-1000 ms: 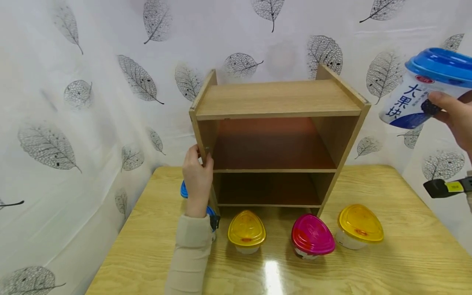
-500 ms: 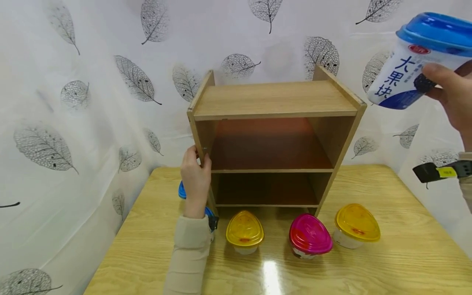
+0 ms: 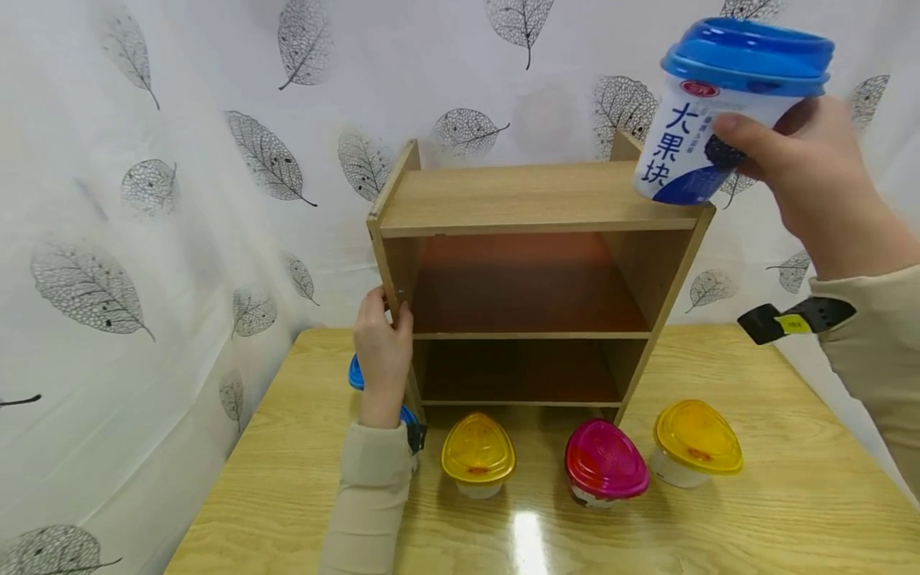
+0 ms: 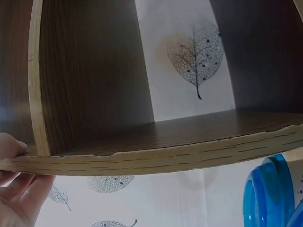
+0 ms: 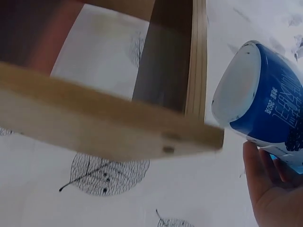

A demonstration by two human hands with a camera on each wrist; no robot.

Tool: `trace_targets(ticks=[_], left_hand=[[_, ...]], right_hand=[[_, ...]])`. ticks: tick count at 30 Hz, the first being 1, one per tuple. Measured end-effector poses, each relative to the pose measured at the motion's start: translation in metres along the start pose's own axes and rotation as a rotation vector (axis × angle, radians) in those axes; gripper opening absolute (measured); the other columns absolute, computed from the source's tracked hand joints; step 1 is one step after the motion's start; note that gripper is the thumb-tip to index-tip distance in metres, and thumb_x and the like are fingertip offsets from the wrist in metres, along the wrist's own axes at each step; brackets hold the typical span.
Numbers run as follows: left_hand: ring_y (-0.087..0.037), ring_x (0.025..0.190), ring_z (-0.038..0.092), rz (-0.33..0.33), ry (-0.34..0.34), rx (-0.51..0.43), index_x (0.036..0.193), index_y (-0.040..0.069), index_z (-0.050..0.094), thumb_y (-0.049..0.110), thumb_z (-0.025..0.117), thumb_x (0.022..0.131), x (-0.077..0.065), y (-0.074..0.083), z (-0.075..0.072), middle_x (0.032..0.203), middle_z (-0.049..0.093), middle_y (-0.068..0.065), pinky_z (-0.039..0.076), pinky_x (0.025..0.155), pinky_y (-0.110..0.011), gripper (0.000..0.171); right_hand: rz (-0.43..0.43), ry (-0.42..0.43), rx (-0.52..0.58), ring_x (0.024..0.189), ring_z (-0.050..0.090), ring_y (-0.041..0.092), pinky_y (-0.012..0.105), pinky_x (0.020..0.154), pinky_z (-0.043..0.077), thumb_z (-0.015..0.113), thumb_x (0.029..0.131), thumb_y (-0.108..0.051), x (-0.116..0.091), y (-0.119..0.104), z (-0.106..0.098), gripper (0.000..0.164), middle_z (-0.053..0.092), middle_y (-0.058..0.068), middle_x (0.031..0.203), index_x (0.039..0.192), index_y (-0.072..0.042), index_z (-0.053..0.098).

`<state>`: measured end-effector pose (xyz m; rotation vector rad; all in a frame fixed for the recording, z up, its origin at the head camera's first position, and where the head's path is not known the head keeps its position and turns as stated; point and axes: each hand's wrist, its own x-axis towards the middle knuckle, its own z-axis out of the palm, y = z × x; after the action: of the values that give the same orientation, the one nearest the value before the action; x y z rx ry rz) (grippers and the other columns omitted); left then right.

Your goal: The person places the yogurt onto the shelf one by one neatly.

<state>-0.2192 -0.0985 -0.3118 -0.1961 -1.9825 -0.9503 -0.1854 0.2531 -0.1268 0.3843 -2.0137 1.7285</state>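
High at the right of the head view, my right hand grips a white yogurt cup with a blue lid and dark fruit on its label. The cup is tilted and overlaps the right end of the shelf's top board; in the right wrist view its white base appears beside the shelf corner. My left hand holds the left side panel of the small wooden shelf, thumb on the inner side and fingers outside, as the left wrist view also shows.
In front of the shelf on the wooden table stand a yellow-lidded cup, a pink-lidded cup and another yellow-lidded cup. Blue-lidded cups stand left of the shelf, partly hidden by the left arm. A leaf-patterned sheet hangs behind.
My right hand has lifted the blue-lidded yogurt cup and carried it leftward, from right of the shelf to its top right corner. The left hand has kept its hold on the side panel.
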Motion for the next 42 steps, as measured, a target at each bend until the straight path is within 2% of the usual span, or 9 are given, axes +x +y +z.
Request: trace_targets(ticks=[4, 11, 20, 28, 38, 42], left_hand=[[-0.031, 0.082, 0.057, 0.001, -0.002, 0.007, 0.099, -0.008, 0.055, 0.002, 0.059, 0.081, 0.0, 0.0, -0.001, 0.09, 0.058, -0.02, 0.05, 0.068, -0.039, 0.021], [-0.031, 0.081, 0.057, 0.009, -0.003, 0.006, 0.099, -0.008, 0.055, 0.002, 0.06, 0.081, 0.0, -0.002, 0.0, 0.091, 0.058, -0.019, 0.05, 0.067, -0.039, 0.022], [-0.031, 0.082, 0.057, 0.022, -0.002, 0.007, 0.098, -0.008, 0.055, 0.002, 0.06, 0.08, 0.0, -0.001, -0.002, 0.091, 0.058, -0.02, 0.049, 0.069, -0.039, 0.021], [-0.031, 0.081, 0.057, 0.023, -0.011, 0.008, 0.098, -0.008, 0.055, 0.002, 0.059, 0.081, 0.0, 0.001, -0.003, 0.09, 0.057, -0.02, 0.049, 0.067, -0.04, 0.02], [-0.032, 0.081, 0.057, 0.026, -0.011, 0.021, 0.099, -0.009, 0.055, 0.002, 0.059, 0.081, -0.001, 0.0, -0.003, 0.091, 0.057, -0.02, 0.05, 0.068, -0.04, 0.022], [-0.031, 0.081, 0.057, 0.033, -0.008, 0.024, 0.099, -0.008, 0.055, 0.002, 0.059, 0.081, -0.001, 0.0, -0.002, 0.09, 0.058, -0.02, 0.05, 0.068, -0.039, 0.021]], right_hand=[[0.025, -0.052, 0.018, 0.122, 0.036, 0.023, 0.041, 0.102, 0.016, 0.062, 0.081, -0.008, 0.003, -0.005, 0.02, 0.06, 0.038, 0.003, 0.135, 0.133, -0.018, 0.034], [0.051, -0.097, -0.178, 0.119, 0.04, 0.024, 0.041, 0.099, 0.029, 0.062, 0.082, -0.022, 0.008, -0.008, 0.051, 0.059, 0.04, 0.005, 0.134, 0.134, -0.018, 0.033], [0.054, -0.121, -0.173, 0.117, 0.043, 0.025, 0.042, 0.095, 0.033, 0.063, 0.081, -0.027, 0.015, -0.008, 0.076, 0.059, 0.043, 0.007, 0.131, 0.132, -0.015, 0.035], [0.066, -0.113, -0.167, 0.114, 0.046, 0.024, 0.038, 0.096, 0.035, 0.065, 0.079, -0.03, 0.023, -0.007, 0.098, 0.06, 0.046, 0.008, 0.128, 0.13, -0.014, 0.037], [0.098, -0.121, -0.239, 0.113, 0.046, 0.021, 0.035, 0.096, 0.035, 0.066, 0.077, -0.036, 0.034, -0.007, 0.124, 0.064, 0.047, 0.008, 0.126, 0.129, -0.012, 0.039], [0.078, -0.143, -0.258, 0.112, 0.046, 0.021, 0.035, 0.094, 0.037, 0.066, 0.077, -0.036, 0.037, -0.005, 0.133, 0.065, 0.047, 0.009, 0.126, 0.13, -0.01, 0.039]])
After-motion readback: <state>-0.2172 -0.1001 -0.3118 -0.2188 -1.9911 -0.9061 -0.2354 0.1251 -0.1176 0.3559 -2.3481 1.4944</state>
